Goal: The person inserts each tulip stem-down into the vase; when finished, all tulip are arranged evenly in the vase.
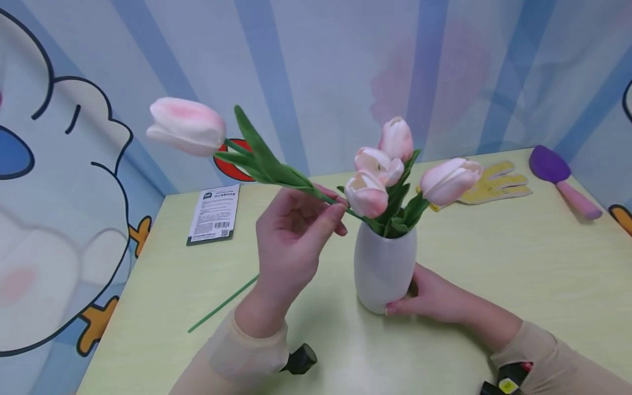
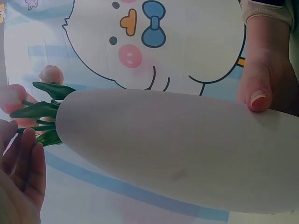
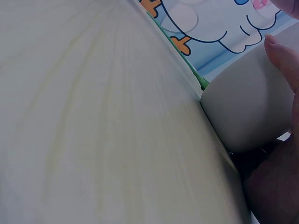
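My left hand (image 1: 296, 236) pinches the green stem of a pale pink artificial tulip (image 1: 187, 126). Its bloom tilts out to the upper left, while the stem's lower end runs to the vase mouth behind another bloom. A white vase (image 1: 385, 269) stands upright on the table, holding several pink tulips (image 1: 450, 181) with green leaves. Low on the vase's right side, my right hand (image 1: 439, 293) grips it, thumb in front and the other fingers hidden behind. In the left wrist view the vase (image 2: 163, 149) fills the middle, with the left-hand fingers (image 2: 35, 163) at the stems.
A loose green stem (image 1: 222, 304) lies on the pale yellow table (image 1: 494, 247), partly behind the left forearm. Back left is a flat packet (image 1: 214, 214) with printed text and a barcode. A yellow glove (image 1: 494, 184) and a purple trowel (image 1: 550, 164) with pink handle lie back right.
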A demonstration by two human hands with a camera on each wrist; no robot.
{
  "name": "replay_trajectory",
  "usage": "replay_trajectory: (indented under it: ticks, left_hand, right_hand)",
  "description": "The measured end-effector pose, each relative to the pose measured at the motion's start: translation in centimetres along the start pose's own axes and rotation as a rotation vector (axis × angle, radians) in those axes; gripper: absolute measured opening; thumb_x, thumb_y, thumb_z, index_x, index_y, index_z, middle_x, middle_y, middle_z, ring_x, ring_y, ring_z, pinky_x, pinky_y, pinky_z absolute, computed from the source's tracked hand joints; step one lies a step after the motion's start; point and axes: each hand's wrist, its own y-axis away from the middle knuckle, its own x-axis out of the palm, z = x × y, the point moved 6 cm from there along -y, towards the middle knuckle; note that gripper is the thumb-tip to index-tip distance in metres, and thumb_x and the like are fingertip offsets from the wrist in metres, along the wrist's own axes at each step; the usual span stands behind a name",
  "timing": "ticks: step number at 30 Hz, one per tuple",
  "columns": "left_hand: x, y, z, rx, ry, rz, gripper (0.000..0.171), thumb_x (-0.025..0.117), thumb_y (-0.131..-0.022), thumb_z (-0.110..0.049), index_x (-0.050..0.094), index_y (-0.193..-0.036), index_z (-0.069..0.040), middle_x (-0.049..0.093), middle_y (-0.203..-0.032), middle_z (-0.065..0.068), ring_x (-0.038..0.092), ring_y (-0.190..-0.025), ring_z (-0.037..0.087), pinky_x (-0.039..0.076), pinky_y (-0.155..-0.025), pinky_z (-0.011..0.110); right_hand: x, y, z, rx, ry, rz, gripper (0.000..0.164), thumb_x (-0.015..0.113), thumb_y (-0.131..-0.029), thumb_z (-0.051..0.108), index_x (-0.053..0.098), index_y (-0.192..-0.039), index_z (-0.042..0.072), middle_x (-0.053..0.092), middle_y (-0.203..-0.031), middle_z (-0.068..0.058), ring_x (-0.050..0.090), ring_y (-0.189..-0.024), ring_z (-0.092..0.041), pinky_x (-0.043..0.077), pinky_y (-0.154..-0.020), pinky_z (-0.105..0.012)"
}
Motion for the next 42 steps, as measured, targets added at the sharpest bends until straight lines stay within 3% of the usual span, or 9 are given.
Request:
replay_trajectory:
  ticks: [12,21,25,28,42]
  left_hand:
    - [0.6,0.2,0.5,-0.032,-0.046,0.015,0.019,0.068,-0.089,0.013,0.060,-0.106,0.011,0.071,-0.097,-0.004,0.066,-0.067,0.019,0.062,-0.065,0.036]
    - [1.0,0.3,1.0,-0.056,-0.059,0.028,0.021,0.069,-0.088,0.014,0.062,-0.107,0.010,0.070,-0.096,0.011,0.065,-0.066,0.021,0.062,-0.064,0.038]
    - [1.4,0.4,1.2,-0.029,-0.076,0.068,0.020,0.069,-0.088,0.014,0.063,-0.107,0.009,0.068,-0.095,0.021,0.065,-0.065,0.023,0.063,-0.064,0.040]
    - [1.6,0.5,1.3,-0.012,-0.099,0.086,0.017,0.068,-0.090,0.013,0.064,-0.105,0.007,0.067,-0.091,0.022,0.065,-0.065,0.023,0.063,-0.065,0.041]
    - [1.7,0.5,1.5,-0.034,-0.133,0.092,0.014,0.067,-0.092,0.009,0.066,-0.106,0.006,0.068,-0.090,0.019,0.064,-0.065,0.023,0.062,-0.067,0.039]
  right_hand:
    - [0.0,0.0,-0.2,0.038,0.002,-0.005,0.083,0.085,-0.086,0.025,0.036,-0.151,0.008,0.054,-0.146,-0.013,0.052,-0.132,-0.033,0.046,-0.108,-0.034]
    - [-0.1,0.0,0.1,0.014,-0.001,-0.002,0.083,0.085,-0.086,0.023,0.035,-0.151,0.007,0.053,-0.146,-0.013,0.052,-0.131,-0.032,0.046,-0.108,-0.032]
    - [0.0,0.0,0.1,0.015,-0.002,-0.003,0.084,0.085,-0.086,0.023,0.035,-0.151,0.008,0.053,-0.146,-0.013,0.052,-0.131,-0.032,0.046,-0.109,-0.039]
    - [0.0,0.0,0.1,0.018,-0.005,0.000,0.084,0.085,-0.086,0.023,0.034,-0.151,0.007,0.052,-0.146,-0.014,0.052,-0.131,-0.033,0.045,-0.109,-0.045]
    - [0.0,0.1,0.2,0.011,-0.020,0.005,0.083,0.084,-0.087,0.022,0.035,-0.151,0.007,0.052,-0.146,-0.014,0.051,-0.131,-0.033,0.045,-0.106,-0.026]
